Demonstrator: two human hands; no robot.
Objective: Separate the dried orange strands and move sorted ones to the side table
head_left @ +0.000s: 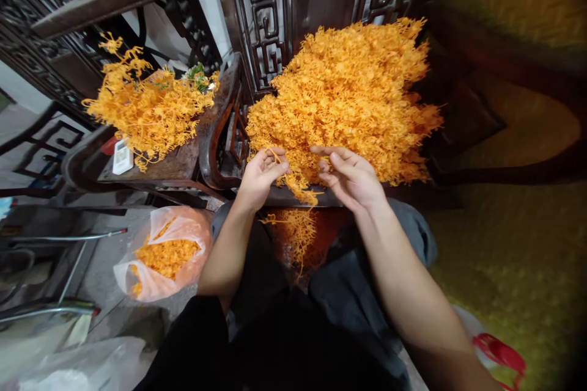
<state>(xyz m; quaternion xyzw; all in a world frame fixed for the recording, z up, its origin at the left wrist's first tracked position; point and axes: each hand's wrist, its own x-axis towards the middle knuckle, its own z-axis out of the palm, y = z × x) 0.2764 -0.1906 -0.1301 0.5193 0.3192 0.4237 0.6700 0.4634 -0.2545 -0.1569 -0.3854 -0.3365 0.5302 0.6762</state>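
Observation:
A large heap of orange, branching plastic-like pieces [348, 91] fills the carved dark wooden seat in front of me. My left hand [266, 174] is closed on the stem of an orange sprig [300, 186], pinched between thumb and fingers at the heap's near edge. Just right of that sprig, my right hand [351, 177] has its fingers apart and slightly curled, with nothing visible in them. Below the seat edge, between my knees, more orange strands [298, 235] show over a reddish container whose shape is partly hidden.
A second orange bunch [151, 104] lies on a wooden side table beside a white device [123, 157]. An open plastic bag [183, 226] of orange pieces stands on the floor at left. A chair arm [527, 174] curves at right.

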